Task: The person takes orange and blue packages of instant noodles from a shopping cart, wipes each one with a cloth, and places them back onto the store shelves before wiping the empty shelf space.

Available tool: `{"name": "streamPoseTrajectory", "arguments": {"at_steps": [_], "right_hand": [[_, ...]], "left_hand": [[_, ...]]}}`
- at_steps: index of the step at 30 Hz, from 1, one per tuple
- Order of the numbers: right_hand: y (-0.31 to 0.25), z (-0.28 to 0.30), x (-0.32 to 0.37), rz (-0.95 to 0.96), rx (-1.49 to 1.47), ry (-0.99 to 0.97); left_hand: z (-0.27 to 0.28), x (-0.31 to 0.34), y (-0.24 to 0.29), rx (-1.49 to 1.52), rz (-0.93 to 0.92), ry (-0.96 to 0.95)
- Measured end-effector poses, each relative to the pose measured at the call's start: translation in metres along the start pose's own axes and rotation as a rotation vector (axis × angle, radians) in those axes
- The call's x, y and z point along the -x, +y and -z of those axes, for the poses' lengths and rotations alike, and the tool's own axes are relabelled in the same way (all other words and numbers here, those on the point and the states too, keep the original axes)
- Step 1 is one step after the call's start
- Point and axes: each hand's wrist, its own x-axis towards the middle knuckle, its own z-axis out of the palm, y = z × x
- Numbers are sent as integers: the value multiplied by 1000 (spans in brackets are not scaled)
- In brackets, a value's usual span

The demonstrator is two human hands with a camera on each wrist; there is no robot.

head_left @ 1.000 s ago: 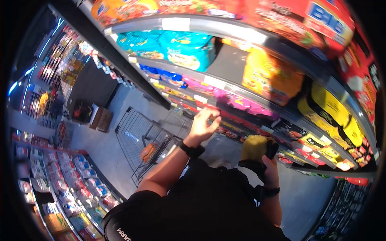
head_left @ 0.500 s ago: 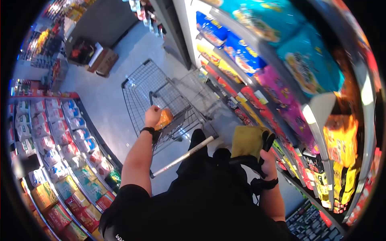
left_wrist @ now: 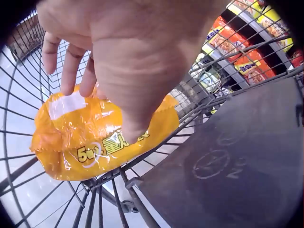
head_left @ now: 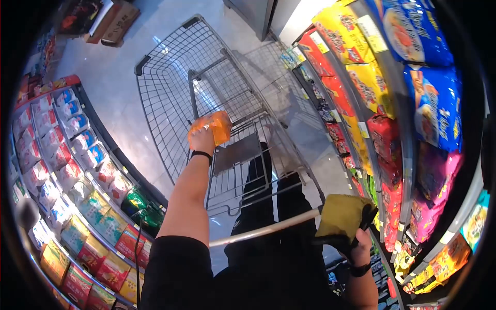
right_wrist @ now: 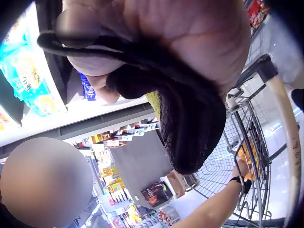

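An orange plastic multipack (head_left: pixel 221 126) with a white label and yellow printed characters is inside the wire shopping cart (head_left: pixel 170 82). My left hand (head_left: pixel 202 138) grips it from above; in the left wrist view the thumb presses the near side of the pack (left_wrist: pixel 90 128) and the fingers reach over its far side. On the right, beside the cart's handlebar (head_left: pixel 268 227), my right hand (head_left: pixel 361 245) holds a soft olive-yellow and black cloth item (head_left: pixel 343 214). Its black edge (right_wrist: pixel 190 128) hangs below the palm in the right wrist view.
Shelves of bagged goods in blue (head_left: pixel 439 103), yellow and red line the right. A low sloping display (head_left: pixel 77 181) of packets runs along the left. Cardboard boxes (head_left: pixel 116 23) lie on the floor at the far left, with the person's legs (head_left: pixel 253 191) behind the handlebar.
My left hand has moved from near the shelf down into the cart and taken hold of the orange pack. The view has swung toward the cart. The right hand still holds the cloth item.
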Motion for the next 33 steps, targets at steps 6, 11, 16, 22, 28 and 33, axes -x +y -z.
{"name": "streamPoseTrajectory", "arguments": {"at_steps": [6, 11, 16, 22, 28, 33], "right_hand": [[10, -3, -9, -3, 29, 101], [15, 9, 4, 39, -7, 81], [15, 22, 14, 223, -117, -41], [16, 15, 18, 475, -235, -143], [5, 6, 17, 625, -231, -241], [-45, -3, 80, 1260, 537, -62]], "left_hand": [[-22, -12, -1, -77, -70, -87], [16, 3, -31, -24, -275, -54], [84, 44, -52, 548, -309, 205], [248, 158, -48, 1313, -384, 171], [359, 283, 15, 2117, -492, -149], [415, 373, 119, 2156, -734, -384]]}}
